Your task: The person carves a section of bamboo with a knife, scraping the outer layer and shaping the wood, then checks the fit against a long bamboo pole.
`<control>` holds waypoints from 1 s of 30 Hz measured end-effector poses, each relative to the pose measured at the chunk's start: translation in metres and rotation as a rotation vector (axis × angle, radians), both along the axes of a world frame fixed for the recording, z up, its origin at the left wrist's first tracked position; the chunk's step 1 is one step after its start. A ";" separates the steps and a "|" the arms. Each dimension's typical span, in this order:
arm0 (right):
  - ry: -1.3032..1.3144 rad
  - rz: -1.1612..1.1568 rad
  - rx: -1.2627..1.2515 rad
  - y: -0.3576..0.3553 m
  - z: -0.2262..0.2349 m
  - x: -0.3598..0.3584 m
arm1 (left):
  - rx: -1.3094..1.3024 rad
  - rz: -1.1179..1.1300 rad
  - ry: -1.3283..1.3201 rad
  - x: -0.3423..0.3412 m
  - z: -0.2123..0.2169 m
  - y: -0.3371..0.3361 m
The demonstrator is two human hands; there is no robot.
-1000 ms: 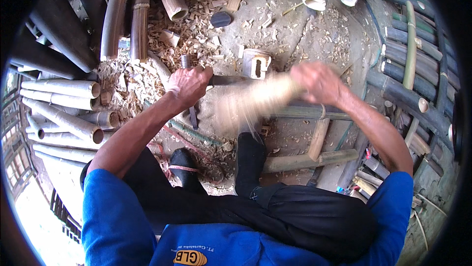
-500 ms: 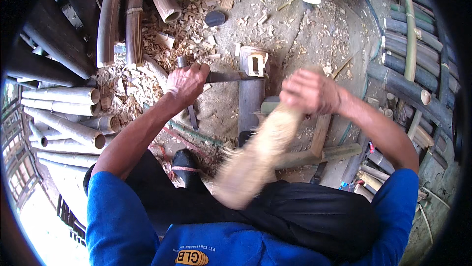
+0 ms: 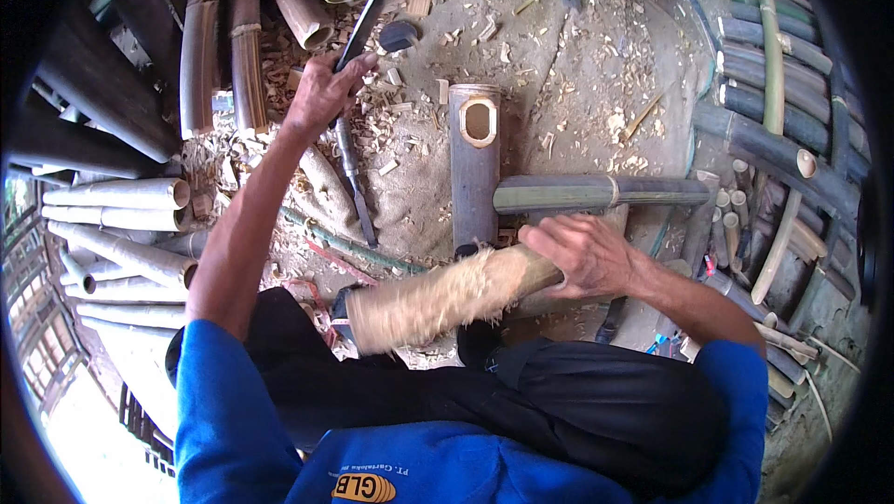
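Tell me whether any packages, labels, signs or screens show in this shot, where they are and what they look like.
No packages, signs or screens.
Printed chest patch: on the person's blue shirt at the bottom edge, a rounded yellow shape with dark lettering, partly cut off.
Line of small white print: on the same shirt, just above the patch, too small to make out.

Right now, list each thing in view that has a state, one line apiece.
Left hand: shut on the long dark blade, raised.
Right hand: shut on the wooden mallet, lowered, frayed end.
Bamboo section: lying flat, rectangular hole cut through its wall.
Green bamboo pole: lying crosswise, uncut.
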State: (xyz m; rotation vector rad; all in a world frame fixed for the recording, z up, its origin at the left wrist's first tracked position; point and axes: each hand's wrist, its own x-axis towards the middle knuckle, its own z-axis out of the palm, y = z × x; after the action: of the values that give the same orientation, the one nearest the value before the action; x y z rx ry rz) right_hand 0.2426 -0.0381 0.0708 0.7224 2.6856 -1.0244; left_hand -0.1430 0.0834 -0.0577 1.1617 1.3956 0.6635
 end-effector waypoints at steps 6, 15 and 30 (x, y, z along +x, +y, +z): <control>0.040 -0.751 -0.148 0.000 0.008 0.005 | 0.383 -0.550 0.446 0.002 0.025 0.008; 0.534 -1.212 -0.450 0.040 0.016 -0.003 | 0.513 -0.740 0.646 -0.019 -0.005 0.008; -0.050 -0.866 -0.061 0.082 0.033 -0.051 | 0.311 -0.797 0.846 -0.010 0.009 0.008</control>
State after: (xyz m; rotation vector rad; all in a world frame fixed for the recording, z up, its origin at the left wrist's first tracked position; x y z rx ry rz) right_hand 0.1913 0.0442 0.1039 1.9418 2.2635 -1.1899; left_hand -0.1534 0.0917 -0.0487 2.2312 1.3209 -0.2431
